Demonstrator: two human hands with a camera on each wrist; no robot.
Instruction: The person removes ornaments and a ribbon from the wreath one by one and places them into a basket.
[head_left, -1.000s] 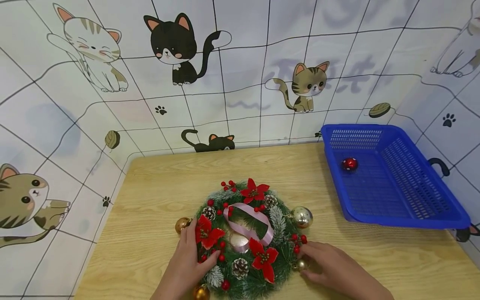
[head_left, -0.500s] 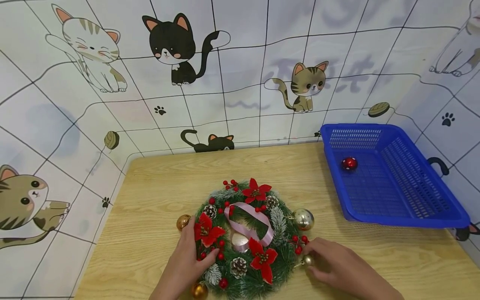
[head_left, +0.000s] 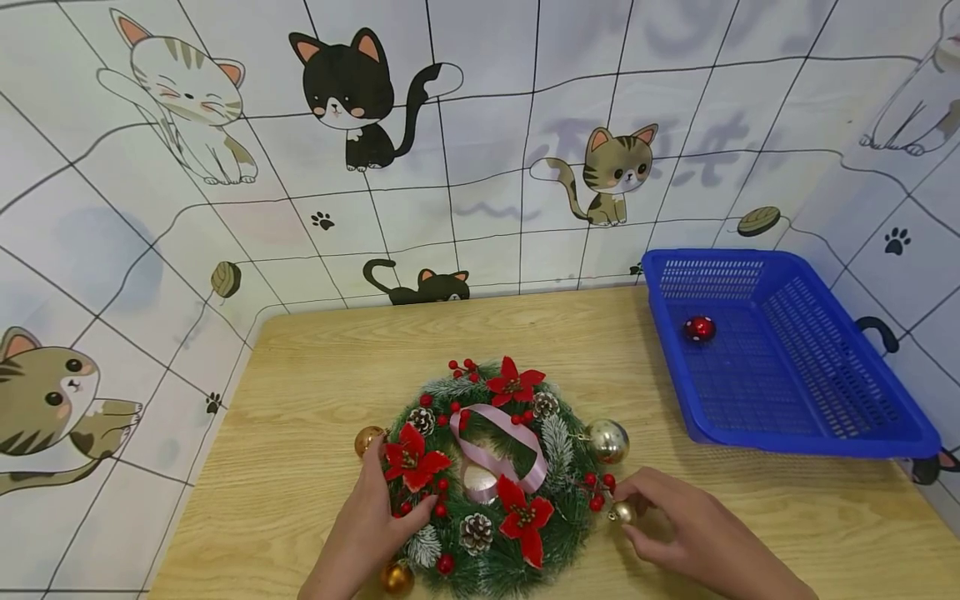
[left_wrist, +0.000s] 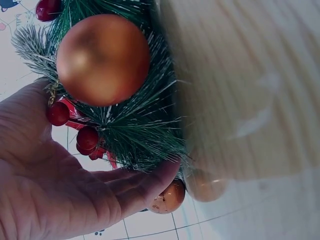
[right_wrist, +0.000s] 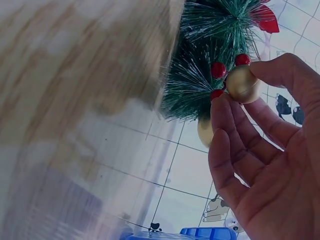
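Observation:
A green Christmas wreath [head_left: 517, 550] with red poinsettias, pine cones, berries and a pink ribbon lies flat on the wooden table. My left hand [head_left: 372, 508] grips its left side, thumb over the berries [left_wrist: 87, 137] and fingers around the outer edge. To the right of the wreath, my right hand [head_left: 678, 525] pinches a small gold bauble [right_wrist: 243, 84] between thumb and fingers. A bigger shiny gold bauble [head_left: 607, 441] sits at the wreath's right edge. Two orange-gold baubles, one by my left fingertips [head_left: 369, 441] and one nearer the front [head_left: 397, 577], are on the left side.
A blue plastic basket [head_left: 693, 417] stands on the right of the table, holding one red bauble with white dots [head_left: 699, 328]. Behind the table [head_left: 300, 367] rises a wall covering [head_left: 487, 150] printed with cats.
My right hand has drawn the small gold bauble away from the wreath's edge, to the right and slightly up in the head view. My left hand keeps its grip, and the wreath has barely shifted.

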